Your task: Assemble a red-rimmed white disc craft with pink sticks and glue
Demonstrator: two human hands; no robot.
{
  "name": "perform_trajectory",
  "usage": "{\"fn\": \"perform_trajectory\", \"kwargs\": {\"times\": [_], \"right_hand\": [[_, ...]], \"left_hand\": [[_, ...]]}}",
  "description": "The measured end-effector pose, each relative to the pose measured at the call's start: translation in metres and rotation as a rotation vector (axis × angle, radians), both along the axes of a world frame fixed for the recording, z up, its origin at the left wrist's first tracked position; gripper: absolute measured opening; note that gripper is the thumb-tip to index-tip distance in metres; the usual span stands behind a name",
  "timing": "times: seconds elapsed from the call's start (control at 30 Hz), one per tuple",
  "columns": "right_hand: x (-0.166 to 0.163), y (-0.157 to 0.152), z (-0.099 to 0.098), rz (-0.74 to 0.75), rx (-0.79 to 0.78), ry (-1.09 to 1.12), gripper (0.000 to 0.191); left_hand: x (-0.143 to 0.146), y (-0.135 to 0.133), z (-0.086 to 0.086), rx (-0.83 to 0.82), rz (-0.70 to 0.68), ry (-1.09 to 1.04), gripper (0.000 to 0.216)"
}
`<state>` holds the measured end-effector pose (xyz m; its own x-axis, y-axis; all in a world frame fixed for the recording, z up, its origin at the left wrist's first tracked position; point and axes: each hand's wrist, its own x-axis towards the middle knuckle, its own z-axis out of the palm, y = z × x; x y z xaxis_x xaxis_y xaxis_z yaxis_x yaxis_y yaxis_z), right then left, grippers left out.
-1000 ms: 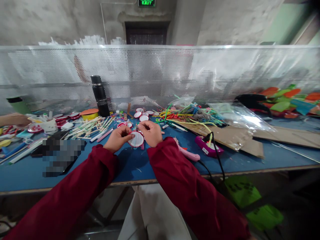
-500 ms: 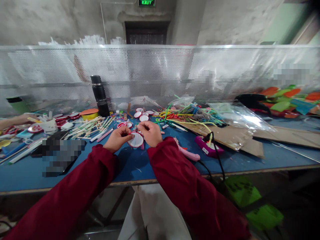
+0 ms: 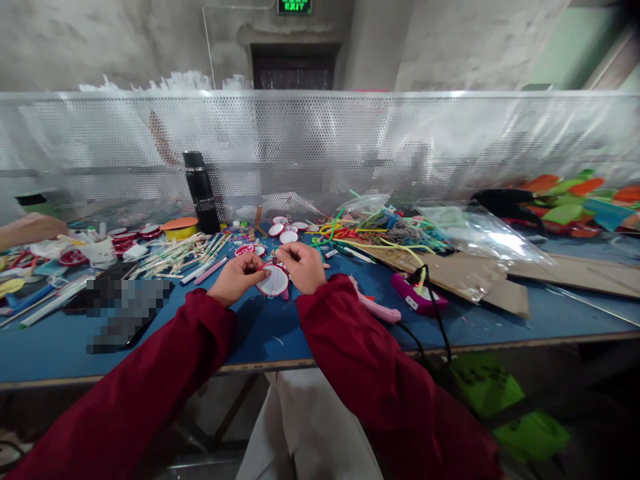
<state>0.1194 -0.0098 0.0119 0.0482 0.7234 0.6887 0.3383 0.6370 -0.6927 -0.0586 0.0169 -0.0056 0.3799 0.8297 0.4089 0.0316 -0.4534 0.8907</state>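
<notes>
Two hands meet on a small round disc (image 3: 273, 281), white with a red rim, low in the middle of the frame and just above the blue surface (image 3: 280, 337). The left hand (image 3: 234, 278) pinches its left edge and the right hand (image 3: 303, 267) grips its upper right edge. Just behind lie more discs (image 3: 287, 235). To the left are scattered sticks (image 3: 183, 253) and a black flask (image 3: 202, 192). To the right are a pink glue gun (image 3: 376, 307), a tangle of pipe cleaners (image 3: 385, 230) and cardboard (image 3: 453, 272). Another person's hand (image 3: 30, 229) is cut off at the left edge. Fingers hide part of the disc's rim, and whatever sits between the fingertips is too small to make out.
</notes>
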Motion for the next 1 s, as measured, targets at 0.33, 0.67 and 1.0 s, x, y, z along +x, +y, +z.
{"fn": "perform_trajectory", "kwargs": {"times": [0.33, 0.67, 1.0], "right_hand": [[0.000, 0.000, 0.002, 0.052, -0.052, 0.046, 0.029], [-0.003, 0.000, -0.003, 0.133, -0.155, -0.090, 0.021], [-0.006, 0.000, -0.004, 0.124, -0.166, -0.064, 0.018]], "left_hand": [[0.003, -0.006, 0.009, -0.056, 0.045, -0.125, 0.033], [0.002, -0.007, 0.015, -0.074, 0.138, -0.234, 0.036], [0.004, -0.007, 0.010, -0.037, 0.118, -0.162, 0.032]]}}
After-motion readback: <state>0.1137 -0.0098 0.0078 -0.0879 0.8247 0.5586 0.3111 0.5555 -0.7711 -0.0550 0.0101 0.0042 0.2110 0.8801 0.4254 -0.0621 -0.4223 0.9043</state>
